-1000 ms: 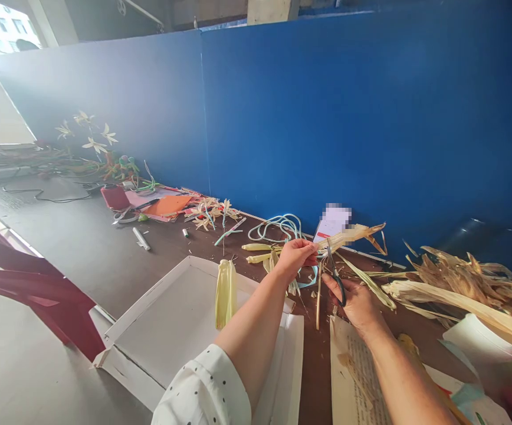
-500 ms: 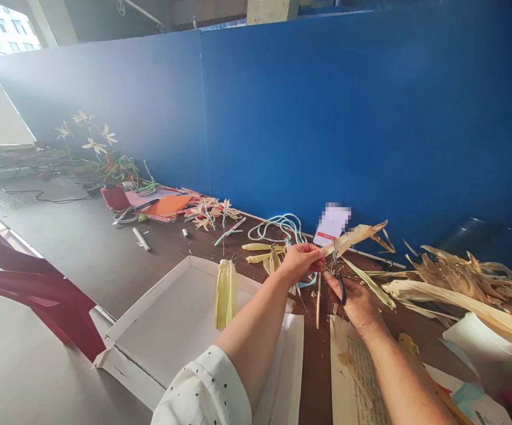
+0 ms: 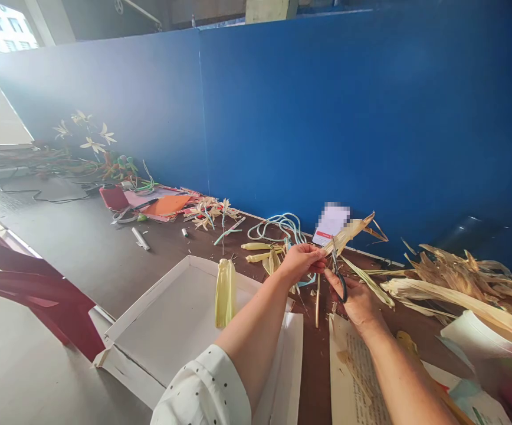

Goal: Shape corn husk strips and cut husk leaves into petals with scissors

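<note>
Between the thumb and fingers of my left hand (image 3: 302,262) is pinched a pale dry corn husk (image 3: 348,235), its frayed end pointing right toward the blue wall. My right hand (image 3: 355,301) grips dark-handled scissors (image 3: 340,277), with the blades upright against the husk close to my left fingertips. Whether the blades are parted is too small to tell. A thin stick (image 3: 318,301) lies on the table below the hands. Just behind the husk, a phone (image 3: 330,221) leans against the wall. Yellowish rolled husks (image 3: 258,252) lie left of my left hand.
A shallow white box (image 3: 163,313) is at front left, with a yellow-green husk strip (image 3: 225,295) over its rim. Dry husks (image 3: 468,277) pile up at right beside a white tub (image 3: 481,333). Husk flowers (image 3: 212,212), coiled cord (image 3: 278,224) and orange paper (image 3: 167,205) line the wall.
The free end of the husk has bent and shifted slightly left and up. Both hands stay nearly where they were, still holding the husk and scissors.
</note>
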The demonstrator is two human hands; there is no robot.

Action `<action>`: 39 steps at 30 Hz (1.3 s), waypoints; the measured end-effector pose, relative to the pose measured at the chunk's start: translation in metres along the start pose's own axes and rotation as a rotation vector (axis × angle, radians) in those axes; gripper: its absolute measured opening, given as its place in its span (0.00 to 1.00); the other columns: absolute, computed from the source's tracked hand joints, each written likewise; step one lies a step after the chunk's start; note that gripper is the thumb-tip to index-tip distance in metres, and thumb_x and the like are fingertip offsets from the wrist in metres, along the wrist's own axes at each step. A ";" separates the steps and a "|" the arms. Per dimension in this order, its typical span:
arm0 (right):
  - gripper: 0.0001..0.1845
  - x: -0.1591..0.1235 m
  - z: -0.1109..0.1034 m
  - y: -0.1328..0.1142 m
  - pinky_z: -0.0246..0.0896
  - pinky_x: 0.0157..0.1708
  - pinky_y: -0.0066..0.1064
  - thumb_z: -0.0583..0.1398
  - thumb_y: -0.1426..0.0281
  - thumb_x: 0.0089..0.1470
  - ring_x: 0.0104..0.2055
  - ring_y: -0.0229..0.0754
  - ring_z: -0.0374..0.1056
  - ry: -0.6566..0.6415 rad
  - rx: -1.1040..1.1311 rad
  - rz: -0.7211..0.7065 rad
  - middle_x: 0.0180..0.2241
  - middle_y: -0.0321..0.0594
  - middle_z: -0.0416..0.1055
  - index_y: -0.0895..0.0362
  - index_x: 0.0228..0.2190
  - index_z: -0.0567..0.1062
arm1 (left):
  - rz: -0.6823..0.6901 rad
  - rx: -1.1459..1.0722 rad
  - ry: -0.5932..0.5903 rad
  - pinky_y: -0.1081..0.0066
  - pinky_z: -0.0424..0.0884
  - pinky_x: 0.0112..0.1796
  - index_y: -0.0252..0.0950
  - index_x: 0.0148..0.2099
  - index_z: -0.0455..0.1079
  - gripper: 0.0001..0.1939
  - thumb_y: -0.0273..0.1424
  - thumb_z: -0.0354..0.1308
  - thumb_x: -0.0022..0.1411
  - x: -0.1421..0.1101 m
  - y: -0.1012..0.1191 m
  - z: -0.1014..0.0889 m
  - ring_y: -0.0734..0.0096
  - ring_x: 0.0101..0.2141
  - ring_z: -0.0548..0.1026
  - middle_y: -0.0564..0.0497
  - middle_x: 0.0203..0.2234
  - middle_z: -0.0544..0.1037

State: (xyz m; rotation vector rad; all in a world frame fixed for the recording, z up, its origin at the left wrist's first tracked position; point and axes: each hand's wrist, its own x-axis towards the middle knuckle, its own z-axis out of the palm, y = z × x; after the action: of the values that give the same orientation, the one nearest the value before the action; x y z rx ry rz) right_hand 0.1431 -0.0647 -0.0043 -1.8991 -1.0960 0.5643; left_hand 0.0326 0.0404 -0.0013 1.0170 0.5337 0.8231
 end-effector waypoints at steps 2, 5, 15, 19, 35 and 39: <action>0.27 -0.002 0.000 -0.001 0.47 0.16 0.29 0.60 0.46 0.44 0.14 0.35 0.53 -0.004 0.018 -0.008 0.11 0.34 0.61 0.55 0.12 0.67 | 0.003 -0.002 -0.004 0.76 0.69 0.26 0.31 0.28 0.67 0.14 0.36 0.66 0.50 0.000 -0.001 0.000 0.80 0.21 0.71 0.51 0.21 0.74; 0.26 -0.003 0.000 -0.002 0.47 0.16 0.29 0.61 0.47 0.44 0.15 0.35 0.53 -0.016 0.028 -0.006 0.11 0.34 0.60 0.55 0.12 0.67 | 0.005 -0.006 -0.009 0.76 0.70 0.26 0.31 0.28 0.67 0.14 0.36 0.66 0.49 0.001 -0.001 -0.001 0.80 0.21 0.71 0.51 0.22 0.74; 0.27 -0.001 -0.001 -0.001 0.47 0.17 0.29 0.60 0.46 0.44 0.15 0.35 0.53 -0.024 0.007 -0.011 0.11 0.33 0.59 0.55 0.12 0.66 | -0.004 -0.002 0.000 0.76 0.69 0.27 0.31 0.29 0.67 0.16 0.38 0.67 0.47 -0.001 0.001 -0.002 0.80 0.22 0.71 0.51 0.22 0.74; 0.27 -0.003 0.000 -0.001 0.47 0.17 0.29 0.60 0.46 0.44 0.15 0.35 0.53 -0.004 0.021 0.010 0.11 0.33 0.59 0.55 0.13 0.67 | 0.010 -0.009 -0.030 0.75 0.70 0.29 0.31 0.30 0.67 0.18 0.39 0.68 0.45 0.000 0.000 -0.003 0.80 0.22 0.71 0.52 0.22 0.73; 0.27 -0.003 0.001 0.002 0.44 0.15 0.29 0.61 0.47 0.43 0.14 0.34 0.51 0.057 0.089 0.034 0.10 0.33 0.57 0.54 0.11 0.65 | -0.061 0.057 -0.025 0.73 0.70 0.30 0.31 0.29 0.68 0.13 0.32 0.68 0.44 -0.002 0.002 -0.005 0.80 0.23 0.69 0.54 0.21 0.71; 0.26 -0.003 0.001 0.002 0.43 0.15 0.29 0.61 0.48 0.43 0.14 0.34 0.51 0.084 0.084 0.038 0.10 0.33 0.57 0.54 0.12 0.66 | -0.116 0.055 -0.041 0.74 0.71 0.31 0.31 0.28 0.68 0.14 0.32 0.69 0.43 -0.003 0.002 -0.006 0.79 0.23 0.72 0.53 0.21 0.72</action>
State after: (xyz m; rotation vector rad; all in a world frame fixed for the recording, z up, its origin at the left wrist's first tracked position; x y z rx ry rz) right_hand 0.1416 -0.0672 -0.0071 -1.8573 -0.9699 0.5378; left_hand 0.0257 0.0413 -0.0018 1.0408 0.5777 0.6864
